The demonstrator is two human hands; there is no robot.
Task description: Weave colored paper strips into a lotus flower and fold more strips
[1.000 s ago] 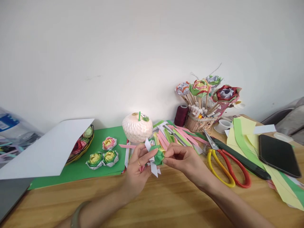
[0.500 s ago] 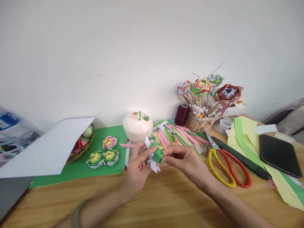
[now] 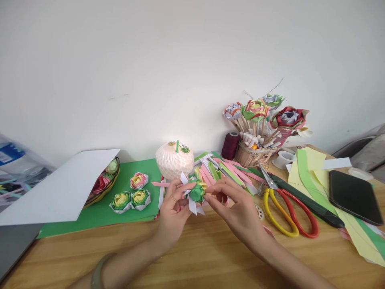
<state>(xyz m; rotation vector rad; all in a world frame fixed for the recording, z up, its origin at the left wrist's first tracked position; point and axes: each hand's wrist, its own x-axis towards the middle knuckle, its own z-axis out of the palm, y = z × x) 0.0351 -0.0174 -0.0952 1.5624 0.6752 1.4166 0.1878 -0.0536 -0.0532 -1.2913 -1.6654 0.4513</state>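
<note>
A paper flower [image 3: 197, 192], green and yellow with white strips sticking out, is held up between both hands over the front of the table. My left hand [image 3: 175, 208] grips it from the left, fingers closed round the white strips. The thumb and forefinger of my right hand [image 3: 236, 202] pinch at its right edge; the exact fold under the fingertips is hidden. Just behind lies a pile of coloured paper strips [image 3: 222, 170]. Finished paper flowers [image 3: 140, 199] rest on green paper [image 3: 132, 166] to the left.
Scissors [image 3: 284, 212], a green-handled cutter [image 3: 313, 202] and a phone [image 3: 355, 196] lie at right. Maroon thread [image 3: 230, 145] and a basket [image 3: 254, 154] of paper flowers stand behind. A foam-netted fruit [image 3: 174, 162] is at centre; a white sheet [image 3: 60, 186] covers part of another basket at left.
The flower has shifted slightly left and turned a little. My right hand has moved slightly, its wrist lower, uncovering a small white round thing by the scissors.
</note>
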